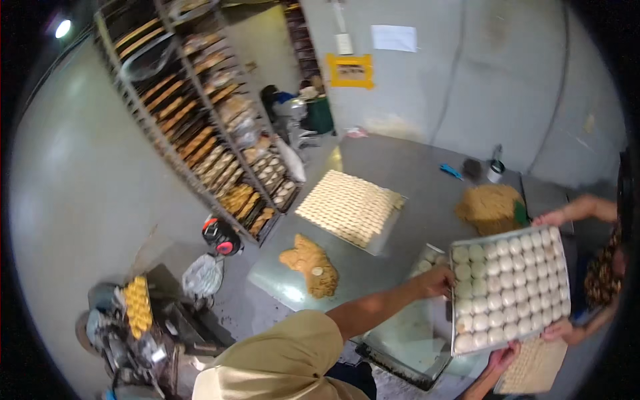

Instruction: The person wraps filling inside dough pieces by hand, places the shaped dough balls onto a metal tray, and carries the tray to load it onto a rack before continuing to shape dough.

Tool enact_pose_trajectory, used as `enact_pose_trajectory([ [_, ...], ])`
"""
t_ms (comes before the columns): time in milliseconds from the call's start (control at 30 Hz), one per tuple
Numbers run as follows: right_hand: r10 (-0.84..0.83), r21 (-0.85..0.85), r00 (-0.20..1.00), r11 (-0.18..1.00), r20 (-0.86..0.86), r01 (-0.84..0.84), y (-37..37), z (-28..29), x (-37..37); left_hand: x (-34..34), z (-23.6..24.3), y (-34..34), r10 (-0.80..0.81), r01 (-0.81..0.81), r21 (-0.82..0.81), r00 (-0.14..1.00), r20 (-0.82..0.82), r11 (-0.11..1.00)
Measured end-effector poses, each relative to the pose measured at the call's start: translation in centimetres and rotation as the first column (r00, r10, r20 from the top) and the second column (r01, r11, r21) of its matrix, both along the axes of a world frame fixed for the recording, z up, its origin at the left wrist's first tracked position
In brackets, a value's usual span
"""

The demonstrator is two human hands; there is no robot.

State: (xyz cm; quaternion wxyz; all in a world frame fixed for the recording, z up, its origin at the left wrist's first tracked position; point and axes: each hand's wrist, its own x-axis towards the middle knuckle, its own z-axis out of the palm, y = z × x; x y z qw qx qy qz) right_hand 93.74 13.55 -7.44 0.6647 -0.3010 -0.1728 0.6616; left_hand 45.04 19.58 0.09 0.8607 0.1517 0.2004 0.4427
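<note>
A metal tray [454, 333] full of white round dough balls [510, 287], some greenish at its far left corner, is held up and tilted over the table. My left hand [437, 281] grips its left edge. My right hand [505, 359] holds its near edge from below. A co-worker on the right also holds the tray, with one hand [551, 219] at the far right corner and the other hand [559, 329] near the near right corner. Partly hidden behind my left hand is another tray of round pieces [430, 257].
On the grey table [407, 153] lie a sheet of small pale pieces [350, 208], a brown crumbly mound [312, 267], a second mound [490, 205], a blue tool [451, 171] and a cup [495, 171]. A loaded rack [200, 127] stands left. A tan sheet [533, 367] shows below the held tray.
</note>
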Motion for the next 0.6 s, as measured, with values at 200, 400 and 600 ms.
enact_pose_trajectory([
  [200, -0.002, -0.033, 0.996, 0.999, 0.085, 0.005, -1.5, 6.2, -11.9, -7.2, -0.7, -6.8, 0.134, -0.135, 0.019, 0.989, 0.055, 0.991],
  [400, 0.029, -0.047, 0.995, 0.999, 0.096, -0.024, -14.6, 12.8, -25.9, -18.2, 2.2, -22.7, 0.349, -0.342, 0.185, 0.937, -0.006, 0.921],
  [600, 0.197, 0.13, 0.929, 0.96, 0.315, -0.248, -28.9, 7.3, -47.7, -39.6, -0.7, -42.6, 0.487, -0.501, 0.114, 0.863, 0.134, 0.858],
])
